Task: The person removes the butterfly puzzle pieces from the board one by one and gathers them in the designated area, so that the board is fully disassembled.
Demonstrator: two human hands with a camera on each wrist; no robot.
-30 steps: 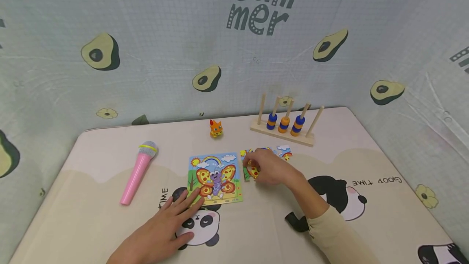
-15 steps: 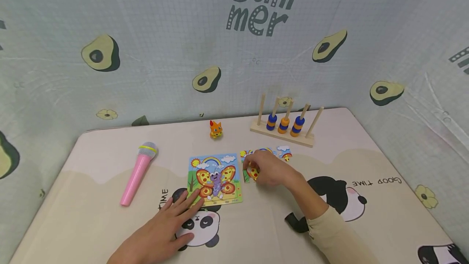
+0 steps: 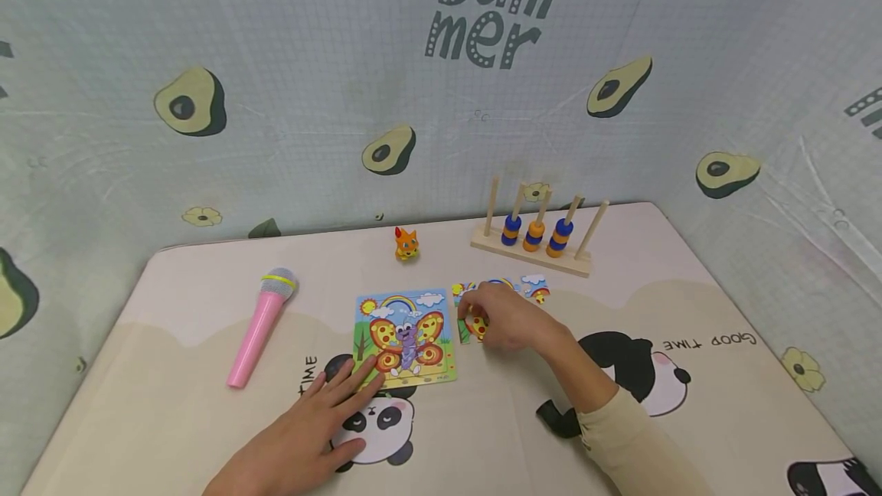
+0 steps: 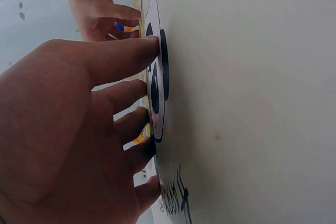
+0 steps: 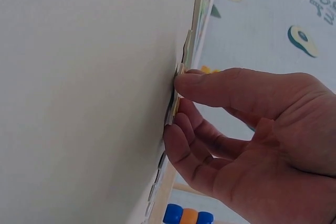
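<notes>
A square butterfly puzzle [image 3: 427, 320] lies flat at the middle of the table. My left hand [image 3: 303, 435] lies spread with straight fingers, its fingertips on the puzzle's lower left edge. Just right of the puzzle, my right hand [image 3: 513, 320] pinches a puzzle piece [image 5: 175, 106] between thumb and fingertips, low over the tabletop. Under and around that hand are more loose pieces, among them one with a green edge [image 3: 464, 331] and one with a cloud [image 3: 534, 282]. The right hand hides part of this group.
A pink toy microphone [image 3: 258, 327] lies at the left. Toward the back stand a small orange animal figure [image 3: 406, 243] and a wooden peg stand [image 3: 530, 245] with blue and orange beads. A patterned cloth [image 3: 296, 174] hangs behind the table.
</notes>
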